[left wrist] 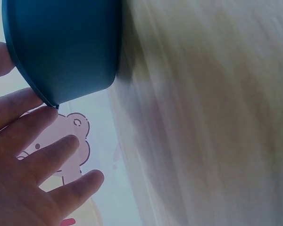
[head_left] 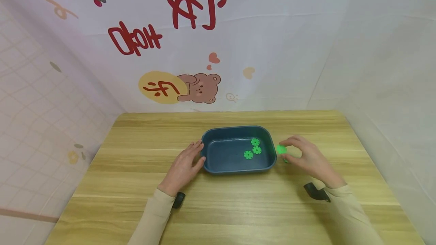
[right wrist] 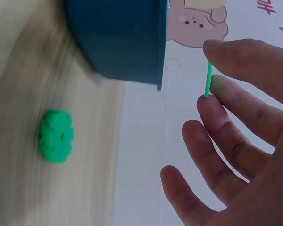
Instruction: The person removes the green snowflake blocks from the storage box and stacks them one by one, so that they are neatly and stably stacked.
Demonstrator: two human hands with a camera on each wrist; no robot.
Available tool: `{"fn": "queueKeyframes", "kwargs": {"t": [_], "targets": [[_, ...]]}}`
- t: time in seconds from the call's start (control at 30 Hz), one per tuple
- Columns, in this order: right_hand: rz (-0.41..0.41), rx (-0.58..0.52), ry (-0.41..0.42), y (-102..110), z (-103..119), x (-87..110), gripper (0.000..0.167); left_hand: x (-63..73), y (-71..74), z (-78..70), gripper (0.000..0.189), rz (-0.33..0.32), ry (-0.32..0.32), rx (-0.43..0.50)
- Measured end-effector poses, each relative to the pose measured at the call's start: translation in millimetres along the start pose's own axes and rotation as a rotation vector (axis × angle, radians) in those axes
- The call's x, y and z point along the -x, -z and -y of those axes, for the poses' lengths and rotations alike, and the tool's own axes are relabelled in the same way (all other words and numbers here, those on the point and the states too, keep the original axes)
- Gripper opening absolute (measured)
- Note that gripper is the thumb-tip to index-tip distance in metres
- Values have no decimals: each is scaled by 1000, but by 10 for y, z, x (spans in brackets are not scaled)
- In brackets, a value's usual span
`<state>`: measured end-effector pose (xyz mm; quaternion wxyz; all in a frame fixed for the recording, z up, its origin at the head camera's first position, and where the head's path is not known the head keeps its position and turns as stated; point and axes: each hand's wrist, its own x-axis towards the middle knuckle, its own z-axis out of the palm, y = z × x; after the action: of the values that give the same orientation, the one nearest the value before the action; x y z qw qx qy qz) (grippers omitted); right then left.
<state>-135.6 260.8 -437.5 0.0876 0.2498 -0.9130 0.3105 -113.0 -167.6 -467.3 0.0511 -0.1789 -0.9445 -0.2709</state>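
Note:
A dark blue rectangular basin [head_left: 225, 171] stands on the table with several green notched snowflake discs [head_left: 248, 155] lying flat in its right half. My left hand [head_left: 184, 165] rests its fingertips on the basin's left rim, fingers mostly straight, as the left wrist view also shows. Just past the right rim, my right hand [head_left: 308, 160] pinches one thin green disc [right wrist: 209, 80] between thumb and fingers, seen edge-on in the right wrist view. Below that hand, a small stack of green discs [right wrist: 56, 136] sits on the table; in the head view the hand mostly hides it.
The wood-grain table [head_left: 245, 211] runs back to a white printed curtain [head_left: 282, 48] with a bear and red lettering. More pale curtain [head_left: 398, 86] hangs along the right side, and a grid-patterned one [head_left: 30, 124] along the left.

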Motion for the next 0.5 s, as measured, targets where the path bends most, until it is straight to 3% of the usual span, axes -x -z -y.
{"fn": "queueKeyframes", "kwargs": {"t": [0.23, 0.5], "targets": [[14, -10, -59, 40, -73, 69, 35, 6, 0, -2, 51, -6, -8, 3], [12, 13, -66, 46, -174, 111, 31, 4, -3, 1, 53, 6, -2, 0]]}}
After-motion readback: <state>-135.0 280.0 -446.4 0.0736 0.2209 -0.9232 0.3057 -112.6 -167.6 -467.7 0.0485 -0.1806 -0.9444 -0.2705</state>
